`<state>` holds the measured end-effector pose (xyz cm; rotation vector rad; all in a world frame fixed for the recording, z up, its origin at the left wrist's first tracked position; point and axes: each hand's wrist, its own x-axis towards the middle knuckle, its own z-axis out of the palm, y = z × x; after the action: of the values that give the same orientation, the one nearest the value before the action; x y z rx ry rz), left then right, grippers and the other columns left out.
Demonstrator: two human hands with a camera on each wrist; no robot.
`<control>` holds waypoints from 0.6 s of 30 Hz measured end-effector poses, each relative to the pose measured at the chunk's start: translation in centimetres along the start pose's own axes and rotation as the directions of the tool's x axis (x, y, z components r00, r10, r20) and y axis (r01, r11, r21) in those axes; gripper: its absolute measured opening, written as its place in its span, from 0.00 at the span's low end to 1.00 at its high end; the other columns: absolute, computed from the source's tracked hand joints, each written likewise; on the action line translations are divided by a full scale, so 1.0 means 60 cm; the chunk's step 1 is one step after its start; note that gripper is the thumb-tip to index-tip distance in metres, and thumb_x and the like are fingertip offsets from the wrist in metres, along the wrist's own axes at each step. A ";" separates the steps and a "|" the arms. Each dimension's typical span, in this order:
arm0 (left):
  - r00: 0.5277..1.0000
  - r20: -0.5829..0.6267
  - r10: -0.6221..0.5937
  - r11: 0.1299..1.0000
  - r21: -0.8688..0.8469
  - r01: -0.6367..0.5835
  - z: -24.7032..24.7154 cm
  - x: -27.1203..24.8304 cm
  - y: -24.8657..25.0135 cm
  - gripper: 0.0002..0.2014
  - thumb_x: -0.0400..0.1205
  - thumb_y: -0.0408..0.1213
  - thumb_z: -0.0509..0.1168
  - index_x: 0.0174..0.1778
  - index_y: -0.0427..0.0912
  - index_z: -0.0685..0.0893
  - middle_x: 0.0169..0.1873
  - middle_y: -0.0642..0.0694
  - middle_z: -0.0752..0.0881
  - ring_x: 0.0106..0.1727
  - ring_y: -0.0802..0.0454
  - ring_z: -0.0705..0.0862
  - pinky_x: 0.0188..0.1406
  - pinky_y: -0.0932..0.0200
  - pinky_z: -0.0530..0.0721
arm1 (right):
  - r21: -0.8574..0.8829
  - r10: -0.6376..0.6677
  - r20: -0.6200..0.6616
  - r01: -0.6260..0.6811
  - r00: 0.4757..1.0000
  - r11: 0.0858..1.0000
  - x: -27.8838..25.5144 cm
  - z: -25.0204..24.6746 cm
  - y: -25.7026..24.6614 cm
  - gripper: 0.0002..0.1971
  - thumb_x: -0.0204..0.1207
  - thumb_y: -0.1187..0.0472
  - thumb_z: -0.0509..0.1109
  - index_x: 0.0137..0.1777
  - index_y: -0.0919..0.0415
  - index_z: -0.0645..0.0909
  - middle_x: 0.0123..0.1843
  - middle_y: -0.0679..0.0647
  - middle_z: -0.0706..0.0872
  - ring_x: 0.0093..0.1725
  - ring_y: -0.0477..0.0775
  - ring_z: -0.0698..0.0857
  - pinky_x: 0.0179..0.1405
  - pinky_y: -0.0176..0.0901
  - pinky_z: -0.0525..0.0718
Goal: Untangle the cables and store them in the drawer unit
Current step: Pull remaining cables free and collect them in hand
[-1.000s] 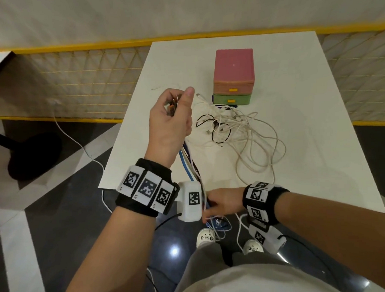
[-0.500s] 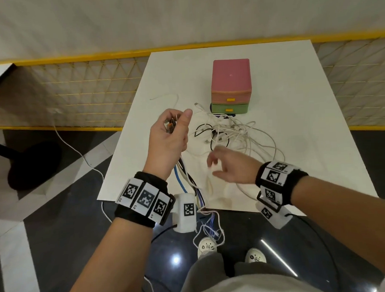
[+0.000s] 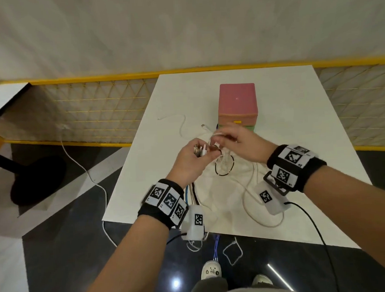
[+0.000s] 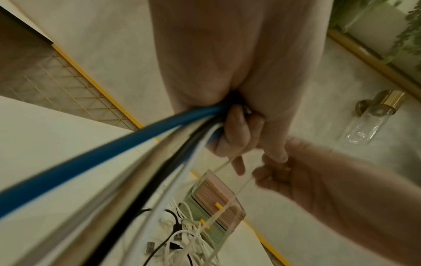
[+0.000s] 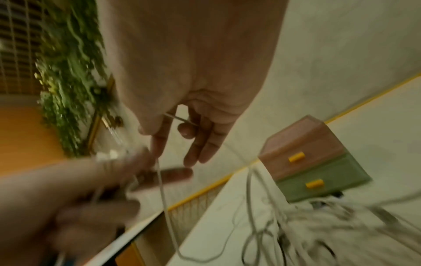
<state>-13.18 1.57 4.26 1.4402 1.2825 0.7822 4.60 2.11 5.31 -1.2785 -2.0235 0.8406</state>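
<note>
Smooth, matt white top on the table [image 3: 297, 122], barely any sheen. The drawer unit [image 3: 237, 103] looks like frosted plastic, pink above and green below, slightly translucent at the edges, with glossy yellow plastic handles [image 5: 296, 156]. The cables [image 3: 249, 187] have smooth rubbery jackets: mostly matt white, one black loop, and a thick blue cable [image 4: 95, 156] with a soft satin shine. The wristbands [image 3: 161, 205] read as black knitted cloth carrying matt printed paper-like tags. Below, the dark floor [image 3: 59, 253] is polished and glossy, mirroring a lamp.
</note>
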 end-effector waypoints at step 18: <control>0.971 -0.108 0.213 0.977 0.039 -0.210 0.030 0.089 0.034 0.13 0.77 0.39 0.76 0.35 0.46 0.77 0.34 0.39 0.87 0.30 0.53 0.76 0.30 0.69 0.72 | -0.066 0.165 -0.087 -0.170 0.983 0.983 0.020 -0.082 0.002 0.24 0.75 0.64 0.72 0.71 0.55 0.72 0.58 0.44 0.77 0.38 0.35 0.85 0.32 0.32 0.79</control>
<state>-9.70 6.40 4.90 1.5921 1.2405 1.0028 7.94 4.21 8.46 -1.5165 -1.9182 0.7829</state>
